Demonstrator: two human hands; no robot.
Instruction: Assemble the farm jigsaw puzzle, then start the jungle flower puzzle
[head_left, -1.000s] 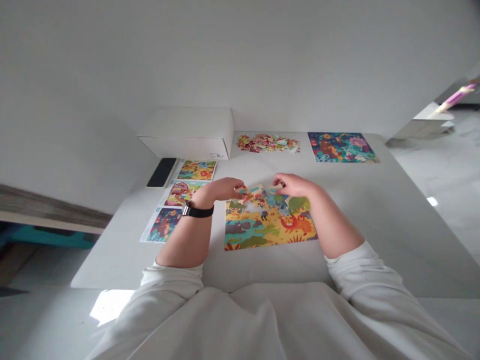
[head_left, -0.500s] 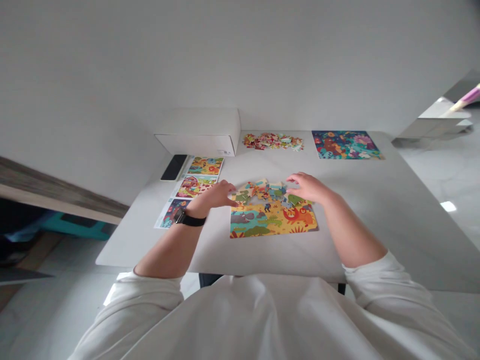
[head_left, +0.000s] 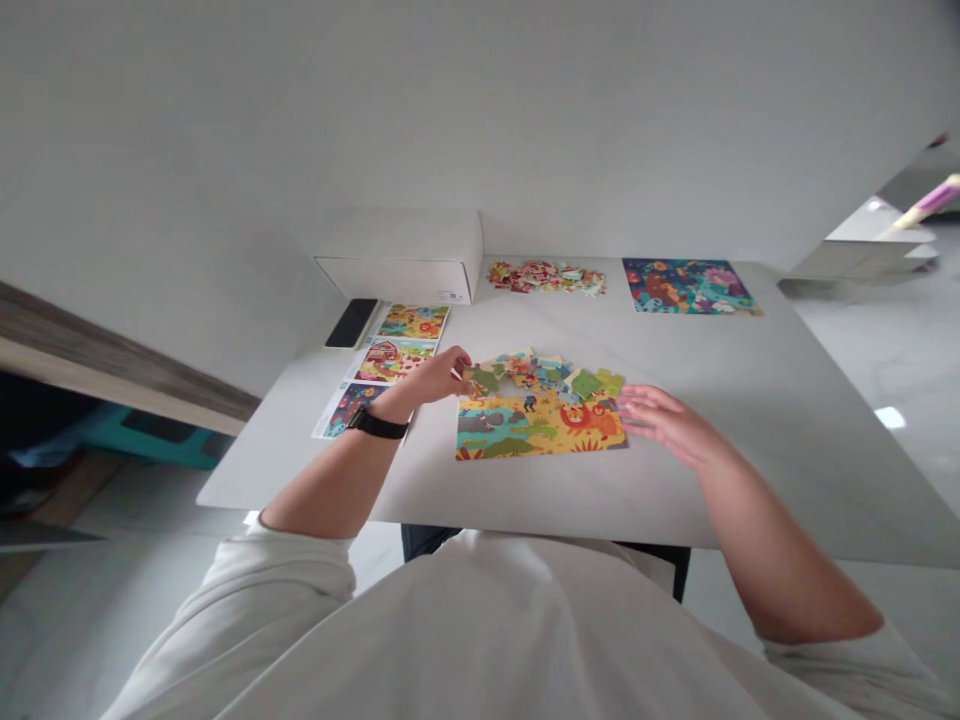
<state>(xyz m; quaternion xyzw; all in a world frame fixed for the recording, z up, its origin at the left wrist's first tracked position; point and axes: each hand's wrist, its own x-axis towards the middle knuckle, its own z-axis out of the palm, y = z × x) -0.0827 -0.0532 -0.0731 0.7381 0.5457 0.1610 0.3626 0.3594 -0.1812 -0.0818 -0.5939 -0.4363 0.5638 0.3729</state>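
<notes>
Safari jigsaw (head_left: 536, 430) lies mid-worktop (head_left: 795, 430), loose pieces (head_left: 585, 383) along its far part. Left hand (head_left: 439, 375) at far-left corner; cannot tell if grip pinches a piece. Right hand (head_left: 669, 418) released, fingers extended at right edge, perhaps bracing. Picture sheet (head_left: 397, 360) left, presumably for reference.

No readable text, tiny print (head_left: 451, 296) on box (head_left: 390, 279)

The jigsaw puzzle (head_left: 541, 432) lies flat on the bench (head_left: 525, 497), its near part joined: a grey hippo in blue water at left, 2 orange lions at right. Loose pieces (head_left: 552, 370) overlap unevenly along its far side.
</notes>
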